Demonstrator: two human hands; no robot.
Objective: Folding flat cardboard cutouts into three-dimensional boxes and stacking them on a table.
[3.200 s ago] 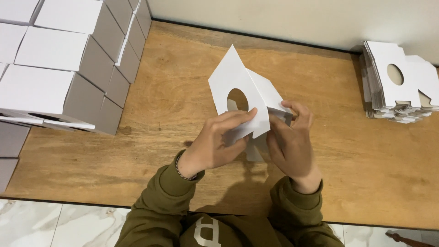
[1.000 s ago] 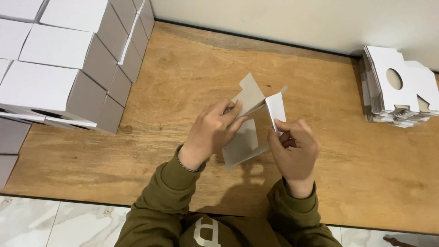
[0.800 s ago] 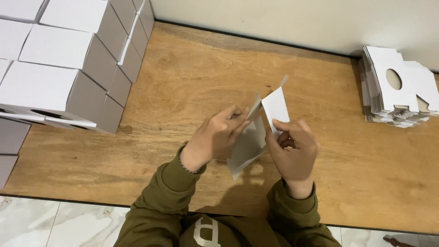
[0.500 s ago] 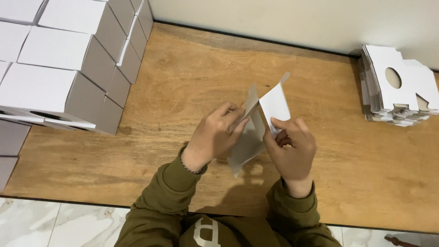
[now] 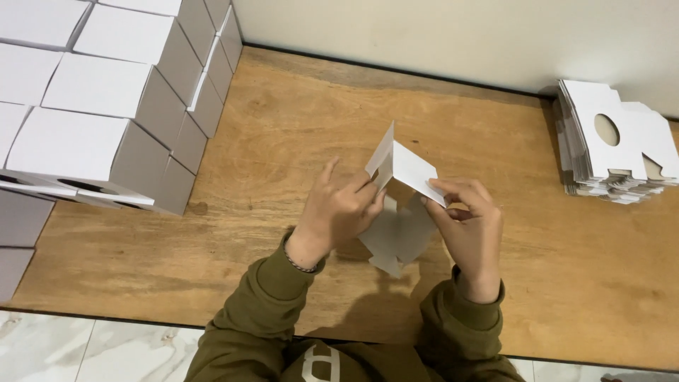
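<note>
gripping a white card blank (image 5: 399, 212) from both sides, the hands hold it above the middle of the wooden counter (image 5: 283, 120). left hand (image 5: 339, 212) pinches the left panel, fingers closed on the card; right hand (image 5: 467, 219) pinches the upper right flap at its lower edge. the blank is partly folded, upper panels raised in a peak, grey lower panel hanging between the wrists. folded boxes (image 5: 106, 92) are stacked at left; flat blanks (image 5: 612, 141) are piled at far right.

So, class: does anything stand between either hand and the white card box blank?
Nothing visible does. The left hand and right hand both already grip the half-folded box blank directly, above the wooden table.
</note>
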